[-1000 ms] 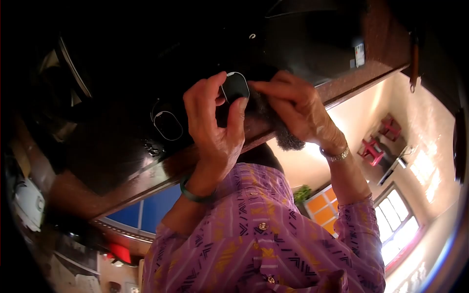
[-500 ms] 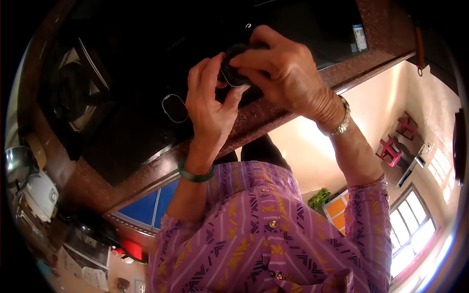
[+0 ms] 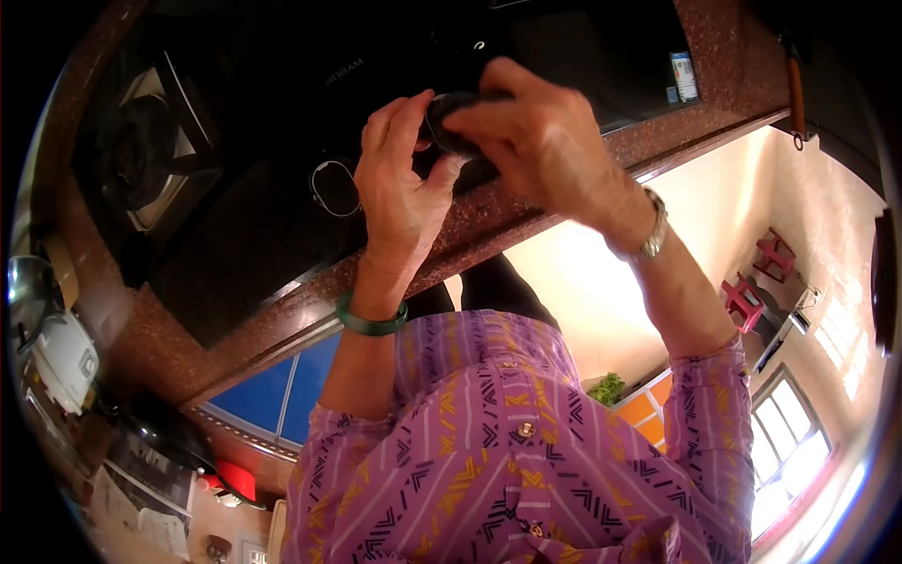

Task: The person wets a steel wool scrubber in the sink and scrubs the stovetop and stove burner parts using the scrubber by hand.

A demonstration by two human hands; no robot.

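Over the black glass hob, my left hand grips a round dark knob with a thin silvery rim, thumb below and fingers above. My right hand is closed at the knob's face, pinching a dark pad that looks like a scourer; its outline is hard to make out against the black. Left of my left hand, a silvery oval ring lies on the hob glass.
A burner with a pan support is at the left. Reddish speckled countertop edges the hob. A white appliance and a black pan stand at lower left. Pink stools are far right.
My right hand has shifted slightly, its fingers moving across the knob's face. My left hand still grips the knob. The whole view has tilted a little.
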